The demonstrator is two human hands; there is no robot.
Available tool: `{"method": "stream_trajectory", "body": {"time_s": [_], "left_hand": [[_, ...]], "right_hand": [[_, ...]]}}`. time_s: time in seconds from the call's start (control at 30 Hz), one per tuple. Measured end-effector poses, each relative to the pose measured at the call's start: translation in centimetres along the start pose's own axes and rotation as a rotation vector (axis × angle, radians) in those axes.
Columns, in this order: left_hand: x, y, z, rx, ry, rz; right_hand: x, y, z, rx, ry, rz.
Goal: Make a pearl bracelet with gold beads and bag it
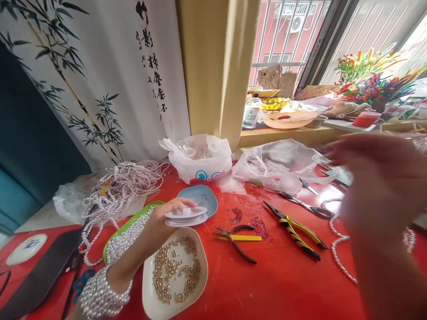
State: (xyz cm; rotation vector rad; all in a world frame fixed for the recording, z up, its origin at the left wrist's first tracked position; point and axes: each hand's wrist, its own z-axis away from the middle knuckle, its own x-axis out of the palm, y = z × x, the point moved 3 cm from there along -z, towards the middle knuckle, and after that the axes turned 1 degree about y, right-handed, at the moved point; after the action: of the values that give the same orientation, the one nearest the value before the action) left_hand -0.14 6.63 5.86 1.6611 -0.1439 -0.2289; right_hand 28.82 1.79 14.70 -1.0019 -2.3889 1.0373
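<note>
My left hand (162, 222) is closed around a white spool (187, 214) with wide round flanges, holding it above the far end of a cream tray (146, 284). Small gold beads (163, 269) lie spread in that tray. Strands of pearl-like beads (103, 295) wrap my left wrist. Raised at the right, my right hand (383, 173) is smeared by motion, so its fingers and anything in them cannot be made out. Beneath the spool sits a blue-grey dish (211, 195) with a few tiny pieces. A green tray (128, 221) full of pearly beads is partly behind my left forearm.
Small pliers (233, 238), larger yellow-black pliers (293, 229) and scissors (308, 206) lie on the red tabletop (267, 284). Plastic bags (200, 160) stand along the back. A heap of bead strands (126, 186) is at left; another strand (340, 253) lies near my right forearm.
</note>
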Motion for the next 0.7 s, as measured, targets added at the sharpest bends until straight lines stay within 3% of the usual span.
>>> {"method": "stream_trajectory", "body": {"time_s": [0.07,0.13,0.23,0.33,0.47,0.57,0.7], "left_hand": [[0.2,0.0,0.3,0.019,-0.028,-0.022],[0.2,0.0,0.5,0.054,-0.061,-0.053],[0.2,0.1,0.8,0.161,-0.087,-0.107],[0.2,0.2,0.9,0.241,-0.113,-0.192],[0.3,0.1,1.0,0.301,-0.152,-0.277],[0.5,0.0,1.1,0.359,-0.185,-0.323],[0.9,0.0,1.0,0.403,-0.193,-0.356]], "right_hand": [[4.3,-0.4,3.8,0.179,-0.592,-0.122],[7.3,0.0,7.3,0.288,-0.850,-0.161],[10.1,1.7,11.5,0.758,-1.164,-0.459],[10.7,2.7,13.1,0.912,-1.263,-0.567],[10.2,3.1,12.7,0.938,-1.281,-0.544],[10.1,3.0,12.3,0.880,-1.294,-0.436],[10.1,3.4,11.7,0.669,-1.223,-0.210]]}}
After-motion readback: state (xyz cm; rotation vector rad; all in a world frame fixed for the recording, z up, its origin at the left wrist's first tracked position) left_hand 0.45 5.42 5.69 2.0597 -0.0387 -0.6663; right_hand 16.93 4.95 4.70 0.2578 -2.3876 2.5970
